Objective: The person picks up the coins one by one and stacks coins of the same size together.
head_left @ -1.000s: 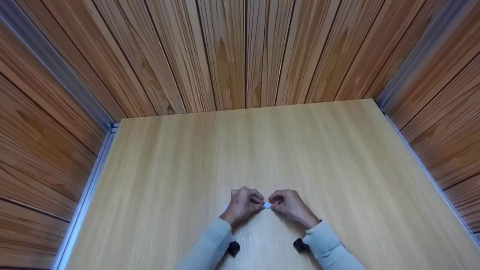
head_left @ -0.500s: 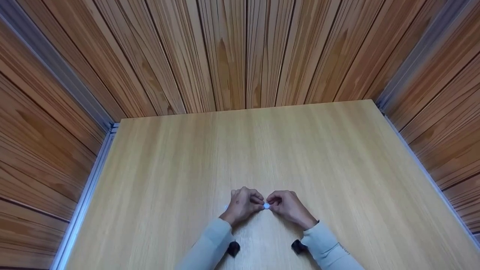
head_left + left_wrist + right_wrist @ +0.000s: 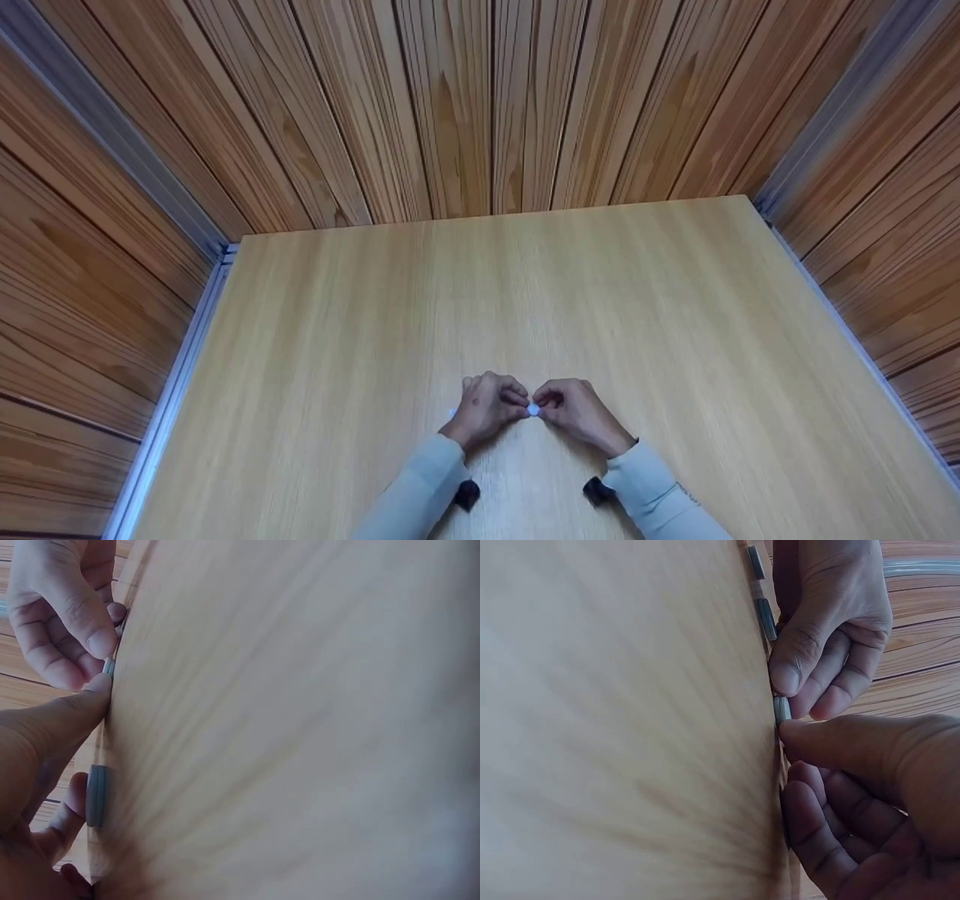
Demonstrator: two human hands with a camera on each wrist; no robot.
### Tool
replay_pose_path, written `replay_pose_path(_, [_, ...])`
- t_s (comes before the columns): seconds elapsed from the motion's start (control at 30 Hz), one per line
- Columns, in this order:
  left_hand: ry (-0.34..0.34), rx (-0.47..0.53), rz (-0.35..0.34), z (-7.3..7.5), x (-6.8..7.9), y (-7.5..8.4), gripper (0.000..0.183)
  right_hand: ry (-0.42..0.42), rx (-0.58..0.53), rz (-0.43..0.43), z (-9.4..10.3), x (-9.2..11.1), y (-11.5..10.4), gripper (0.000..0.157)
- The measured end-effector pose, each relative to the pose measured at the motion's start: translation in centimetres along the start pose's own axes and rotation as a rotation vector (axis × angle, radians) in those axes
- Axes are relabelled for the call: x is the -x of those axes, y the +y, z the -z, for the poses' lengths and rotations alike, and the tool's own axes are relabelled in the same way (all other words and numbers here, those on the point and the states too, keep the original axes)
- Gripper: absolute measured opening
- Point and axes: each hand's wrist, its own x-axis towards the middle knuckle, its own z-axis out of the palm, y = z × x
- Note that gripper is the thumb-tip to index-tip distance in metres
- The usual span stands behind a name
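In the head view a small pale round disc sits between my two hands, low over the table. My left hand pinches its left edge with thumb and fingertips. My right hand pinches the opposite edge. Up close in the right wrist view the disc is seen edge-on, grey-green, with a line along its rim, both thumbs against it. Another thick grey disc shows under the left hand's lower fingers in the left wrist view. Its exact kind is not shown.
Two more grey discs, one nearer and one farther, lie beyond the left hand in the right wrist view. The light wooden table is bounded by plank walls and metal rails. Black wrist cameras hang below both sleeves.
My right hand has shifted very slightly left, closer to the left hand, over the disc. The left hand stays in place.
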Motion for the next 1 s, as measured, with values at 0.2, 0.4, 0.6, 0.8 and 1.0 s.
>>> replay_pose_path(0.2, [0.001,0.001,0.000,0.2,0.1,0.0,0.016,-0.008,0.006,-0.005,-0.1,-0.1,-0.1,0.008])
replay_pose_path(0.4, [-0.011,0.020,0.008,0.2,0.2,-0.1,0.016,-0.011,0.013,-0.012,-0.1,-0.2,-0.2,0.011])
replay_pose_path(0.6, [-0.010,0.026,0.019,0.2,0.3,-0.2,0.015,-0.022,0.002,-0.019,-0.2,-0.1,-0.2,0.012])
replay_pose_path(0.8, [-0.017,0.036,0.026,0.4,0.4,-0.1,0.017,-0.039,-0.018,-0.033,0.2,-0.1,-0.2,0.009])
replay_pose_path(1.0, [-0.090,0.056,0.124,1.3,0.5,0.3,0.026,-0.097,-0.042,-0.071,1.1,0.2,-0.1,0.023])
